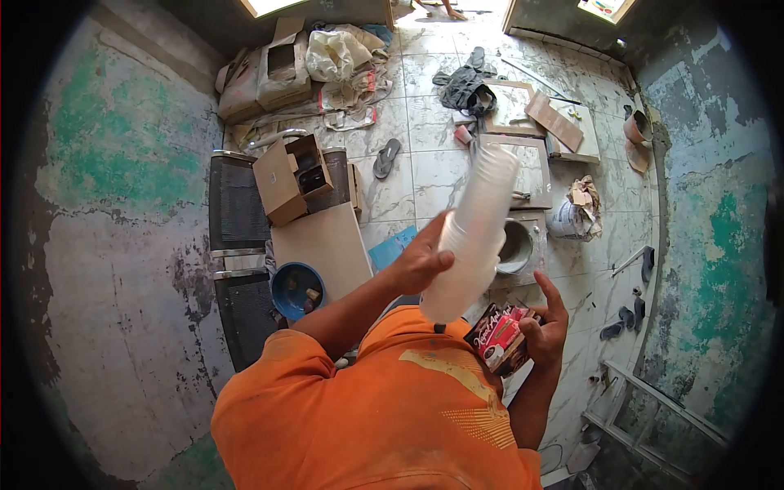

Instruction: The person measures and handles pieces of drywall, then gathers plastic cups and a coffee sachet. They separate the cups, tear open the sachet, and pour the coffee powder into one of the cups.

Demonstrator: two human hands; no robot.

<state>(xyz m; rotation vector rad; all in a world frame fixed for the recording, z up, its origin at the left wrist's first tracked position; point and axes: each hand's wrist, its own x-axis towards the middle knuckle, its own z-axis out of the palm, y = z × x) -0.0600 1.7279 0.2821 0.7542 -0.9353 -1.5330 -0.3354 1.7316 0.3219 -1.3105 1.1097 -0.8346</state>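
A tall stack of clear plastic cups (472,237) is gripped near its middle by my left hand (425,260), slanting up to the right in front of my orange shirt. The stack is slightly blurred. My right hand (549,325) holds a red and dark printed packet (505,336) low at the right of my body, with the thumb on its side and the index finger raised. The two hands are apart.
A blue bowl (297,291) stands by a beige board (320,251), with an open cardboard box (286,181) beyond. A grey bucket (514,247) and a wrapped bucket (573,219) are ahead right. A ladder (653,408) lies lower right. Part of another person shows at the doorway.
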